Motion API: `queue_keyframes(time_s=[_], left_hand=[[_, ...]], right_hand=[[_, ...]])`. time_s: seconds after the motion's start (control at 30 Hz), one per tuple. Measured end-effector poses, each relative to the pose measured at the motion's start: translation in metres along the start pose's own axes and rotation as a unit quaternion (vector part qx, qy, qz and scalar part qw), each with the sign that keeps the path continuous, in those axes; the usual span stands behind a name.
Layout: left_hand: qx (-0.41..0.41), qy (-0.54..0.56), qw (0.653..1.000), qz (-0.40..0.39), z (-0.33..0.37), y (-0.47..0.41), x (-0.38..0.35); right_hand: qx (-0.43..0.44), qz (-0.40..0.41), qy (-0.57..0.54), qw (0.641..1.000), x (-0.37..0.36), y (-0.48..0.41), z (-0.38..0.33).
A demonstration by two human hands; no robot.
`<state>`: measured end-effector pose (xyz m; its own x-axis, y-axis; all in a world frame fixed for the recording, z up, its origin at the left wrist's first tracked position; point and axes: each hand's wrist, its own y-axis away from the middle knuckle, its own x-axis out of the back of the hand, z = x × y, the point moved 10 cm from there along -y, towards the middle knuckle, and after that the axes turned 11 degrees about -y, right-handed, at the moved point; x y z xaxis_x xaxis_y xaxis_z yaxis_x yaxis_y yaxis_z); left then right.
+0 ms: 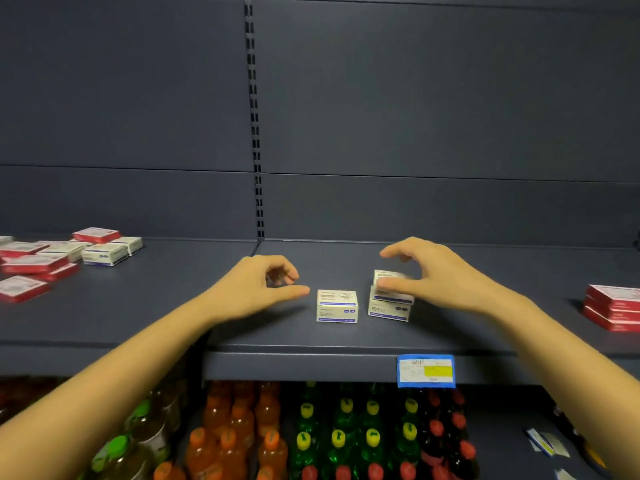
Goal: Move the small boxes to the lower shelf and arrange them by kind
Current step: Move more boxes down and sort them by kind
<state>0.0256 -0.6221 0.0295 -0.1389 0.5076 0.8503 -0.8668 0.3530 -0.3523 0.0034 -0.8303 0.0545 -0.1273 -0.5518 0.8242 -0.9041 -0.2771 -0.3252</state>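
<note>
- Dark grey shelf carries white-blue boxes at its front middle.
- Your left hand, loosely curled, holds nothing just beside the left stack.
- Your right hand has its thumb on the tilted top box; blur hides whether that grip holds it.

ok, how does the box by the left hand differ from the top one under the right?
The left box sits square on the shelf, untouched; the left hand is just short of it. The top box is tilted on a lower box; the right hand has its thumb across the front. It is blurred, the left box sharp. Both white with blue stripes.
</note>
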Motion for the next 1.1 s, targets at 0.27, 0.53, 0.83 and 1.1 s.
queue_keyframes(time_s=[0.27,0.53,0.83,1.1], left_hand=[[0.061,-0.182,0.98,0.051,-0.061,0.047,0.073],[0.16,-0.262,0.948,0.082,-0.142,0.121,0.139],[0.198,-0.275,0.938,0.069,-0.254,0.149,0.207],[0.16,-0.253,0.953,0.045,-0.339,0.13,0.239]], right_hand=[[0.12,-0.026,0.017,0.992,-0.049,-0.037,-0.085],[0.194,-0.077,-0.001,0.978,-0.126,-0.081,-0.175],[0.186,-0.094,0.002,0.978,-0.211,-0.156,-0.256],[0.133,-0.083,0.042,0.987,-0.271,-0.218,-0.299]])
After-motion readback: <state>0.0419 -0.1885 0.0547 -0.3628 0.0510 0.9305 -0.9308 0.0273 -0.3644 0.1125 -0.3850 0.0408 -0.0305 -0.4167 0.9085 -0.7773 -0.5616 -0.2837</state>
